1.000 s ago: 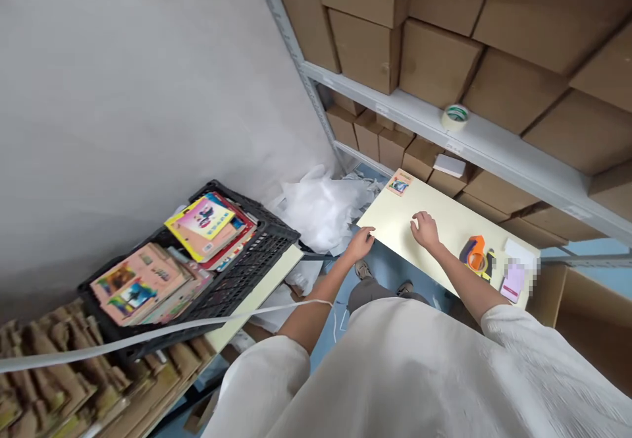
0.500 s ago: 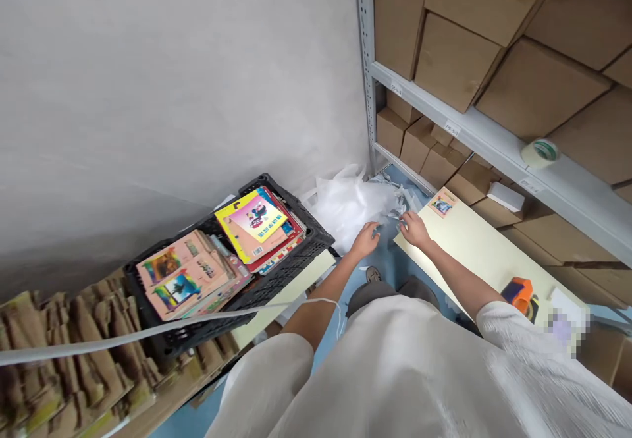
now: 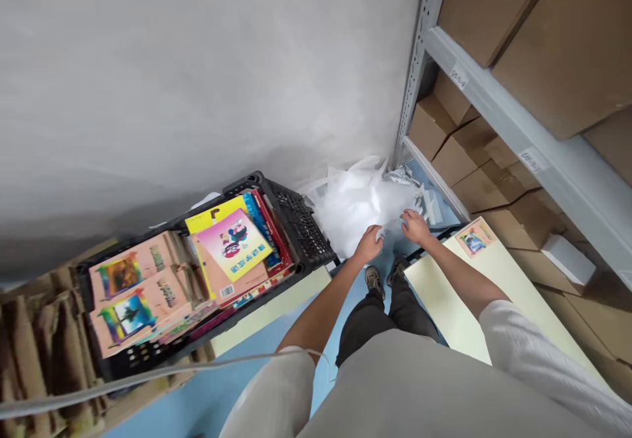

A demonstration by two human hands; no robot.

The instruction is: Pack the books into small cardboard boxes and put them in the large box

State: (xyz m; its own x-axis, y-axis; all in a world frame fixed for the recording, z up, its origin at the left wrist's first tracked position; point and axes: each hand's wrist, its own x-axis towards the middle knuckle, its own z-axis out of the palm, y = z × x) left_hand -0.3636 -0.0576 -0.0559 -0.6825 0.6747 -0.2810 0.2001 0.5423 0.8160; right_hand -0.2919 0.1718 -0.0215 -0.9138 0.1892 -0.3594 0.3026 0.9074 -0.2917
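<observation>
My left hand (image 3: pixel 369 244) and my right hand (image 3: pixel 415 226) are stretched out ahead of me, a short gap apart, over the floor. Both have curled fingers and seem to pinch a piece of thin, see-through plastic film (image 3: pixel 392 229) spanning between them; its outline is hard to make out. Just beyond lies a heap of crumpled white translucent plastic sheeting (image 3: pixel 353 204) against the wall. To the right of my right hand, a peach-coloured picture book (image 3: pixel 474 238) lies on a pale yellow tabletop (image 3: pixel 498 280).
At left, a black plastic crate (image 3: pixel 309 244) holds stacked books, with a yellow-and-pink one (image 3: pixel 234 244) on top. Folded brown cardboard (image 3: pixel 37 352) stands beside it. A metal shelf (image 3: pixel 498 118) with cardboard boxes rises at right. A white cable (image 3: pixel 162 373) crosses the left foreground.
My view has shifted left and closer to the corner, bringing both my shoes into sight. My hands stay close together, and the tape roll and orange object have left the view.
</observation>
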